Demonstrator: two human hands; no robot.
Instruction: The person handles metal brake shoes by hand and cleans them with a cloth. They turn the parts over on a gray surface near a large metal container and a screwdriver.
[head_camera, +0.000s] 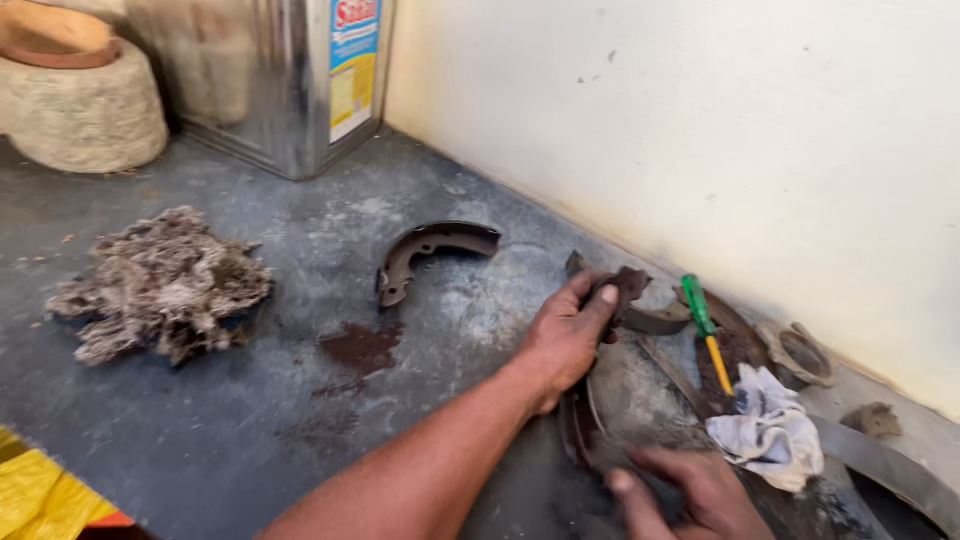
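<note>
The left hand (570, 335), in the middle of the frame, has its fingers closed around the top end of a dark curved brake shoe (585, 400) that stands on the grey floor (300, 400). The right hand (690, 495), at the bottom edge of the frame, lies on the lower part of the same brake shoe with the fingers bent; it is partly cut off, so I cannot tell if it really grips.

Just right of the hands lies a white rag (768, 432), and above it a screwdriver (706, 330) with a green handle rests on other rusty metal parts. A second brake shoe (430, 252) lies alone on the floor, left of and above the hands. A pile of grey cotton waste (160, 285) is at the left, a shiny metal tin (290, 80) at the top and a woven basket (80, 100) in the upper left corner.
</note>
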